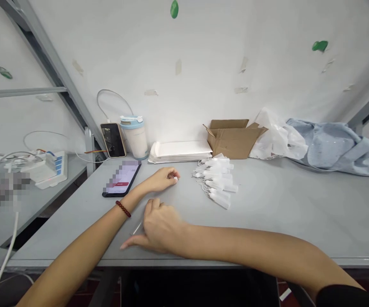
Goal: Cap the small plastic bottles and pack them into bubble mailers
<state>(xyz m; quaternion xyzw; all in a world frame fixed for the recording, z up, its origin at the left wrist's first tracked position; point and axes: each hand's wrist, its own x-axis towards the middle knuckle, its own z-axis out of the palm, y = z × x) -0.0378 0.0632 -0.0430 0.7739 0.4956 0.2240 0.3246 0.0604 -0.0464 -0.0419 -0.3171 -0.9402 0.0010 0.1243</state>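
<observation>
My left hand (162, 180), with a dark red bead bracelet (122, 209) at its wrist, is closed over the table. A small white piece (175, 179) shows at its fingertips. Nearer the table's front edge, my right hand (162, 228) has its fingers curled and its thumb stretched to the left. A clear plastic piece (136, 228) sticks out between that thumb and the fingers; the rest of it is hidden. To the right of my left hand lies a pile of small translucent white tubes (218, 183) with thin white cords.
A phone (122, 179) lies left of my left hand. Behind stand another phone (113, 140), a blue-lidded cup (135, 138), a stack of white envelopes (181, 150), an open cardboard box (232, 140), a white plastic bag (277, 138) and light blue cloth (334, 145).
</observation>
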